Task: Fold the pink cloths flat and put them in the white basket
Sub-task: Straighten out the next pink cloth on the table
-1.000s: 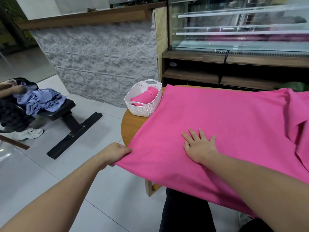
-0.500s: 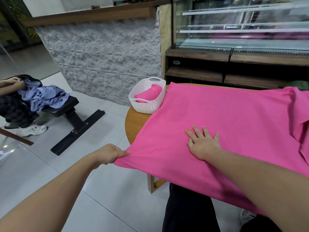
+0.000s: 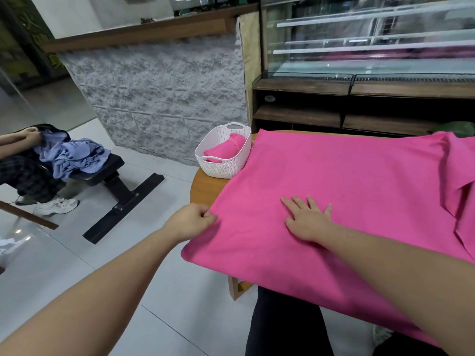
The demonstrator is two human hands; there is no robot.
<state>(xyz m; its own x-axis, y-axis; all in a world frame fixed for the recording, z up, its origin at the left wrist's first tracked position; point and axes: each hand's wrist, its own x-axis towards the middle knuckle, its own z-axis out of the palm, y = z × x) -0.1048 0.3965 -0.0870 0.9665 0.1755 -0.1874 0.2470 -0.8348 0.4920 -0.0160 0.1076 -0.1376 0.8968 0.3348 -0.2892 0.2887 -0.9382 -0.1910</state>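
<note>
A large pink cloth (image 3: 347, 181) lies spread over the round wooden table (image 3: 205, 188), its near edge hanging off the front. My left hand (image 3: 191, 223) pinches the cloth's left edge beside the table. My right hand (image 3: 307, 218) rests flat on the cloth, fingers spread. The white basket (image 3: 226, 164) stands at the table's far left edge, touching the cloth, with a folded pink cloth (image 3: 226, 149) inside. Another pink cloth (image 3: 460, 181) overlaps at the right.
A grey stone-faced counter (image 3: 167, 104) and a glass display case (image 3: 372, 47) stand behind the table. At left, a seated person handles blue clothes (image 3: 72, 156) on a black bench (image 3: 110, 173). Tiled floor surrounds the table.
My left hand has moved up and right along the cloth's left edge, closer to the table, and the corner now hangs below it. My right hand stays flat on the cloth.
</note>
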